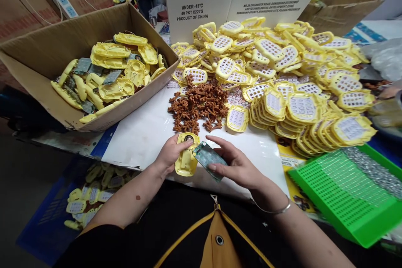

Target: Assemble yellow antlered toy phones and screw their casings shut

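My left hand point(169, 153) grips a yellow plastic shell half point(187, 163) by its left side, thumb over the top. A round dark part, perhaps a speaker, sits in the shell's upper end. Between the thumb and fingers of my right hand point(240, 163) is a green circuit board point(210, 159), tilted, its upper left corner at the shell's right edge. Just beyond both hands lies a heap of small brown plastic pieces point(199, 102). A single yellow keypad cover point(237, 118) rests to the right of that heap.
At left stands a cardboard box point(150, 88) of yellow shells and boards. Keypad covers point(270, 50) are piled at the back, with stacks point(303, 106) at right. A green tray point(348, 197) holds many screws point(377, 171). Below left is a blue crate point(47, 217).
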Tool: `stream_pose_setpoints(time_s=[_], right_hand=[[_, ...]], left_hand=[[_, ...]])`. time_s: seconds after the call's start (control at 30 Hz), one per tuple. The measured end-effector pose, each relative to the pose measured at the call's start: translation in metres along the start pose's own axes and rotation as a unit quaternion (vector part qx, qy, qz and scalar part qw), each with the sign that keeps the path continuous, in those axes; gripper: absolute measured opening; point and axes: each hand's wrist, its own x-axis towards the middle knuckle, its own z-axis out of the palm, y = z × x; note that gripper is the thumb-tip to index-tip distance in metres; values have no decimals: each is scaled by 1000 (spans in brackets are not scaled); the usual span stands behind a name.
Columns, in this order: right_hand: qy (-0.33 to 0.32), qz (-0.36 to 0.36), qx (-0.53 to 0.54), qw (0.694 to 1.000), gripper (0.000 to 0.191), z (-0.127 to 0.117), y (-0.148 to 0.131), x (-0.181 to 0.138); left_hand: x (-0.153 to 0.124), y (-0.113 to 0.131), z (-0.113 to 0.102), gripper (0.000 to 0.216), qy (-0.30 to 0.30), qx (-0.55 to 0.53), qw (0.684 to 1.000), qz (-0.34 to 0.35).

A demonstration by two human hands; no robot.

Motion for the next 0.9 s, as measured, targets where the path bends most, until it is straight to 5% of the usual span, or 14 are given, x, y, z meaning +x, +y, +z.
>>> stream_pose_setpoints(time_s=[0.1, 0.23, 0.33, 0.57, 0.63, 0.77, 0.9], right_hand=[[22, 3, -54, 998, 42, -8, -9, 0], [-40, -27, -68, 997, 66, -16, -19, 0], [-15, -49, -160, 986, 42, -14, -25, 5], [76, -136, -403, 902, 27, 4, -33, 26], [119, -135, -398, 899, 26, 8, -29, 30], [204, -95, -349, 910, 59, 10, -15, 35], [179, -48, -298, 936, 39, 1, -11, 34]], left_hand=[[1, -3, -3, 28, -2, -5, 1000, -19], [-1, -5, -8, 27, -62, -49, 996, -50], [-5, -8, -11, 39, -116, -76, 989, -58], [-10, -20, 0, 48, -109, 55, 992, -34], [-9, -23, 4, 43, -101, 55, 993, -26], [-8, -24, 5, 44, -67, 28, 996, -51], [-6, -21, -1, 48, -71, 41, 994, -75]])
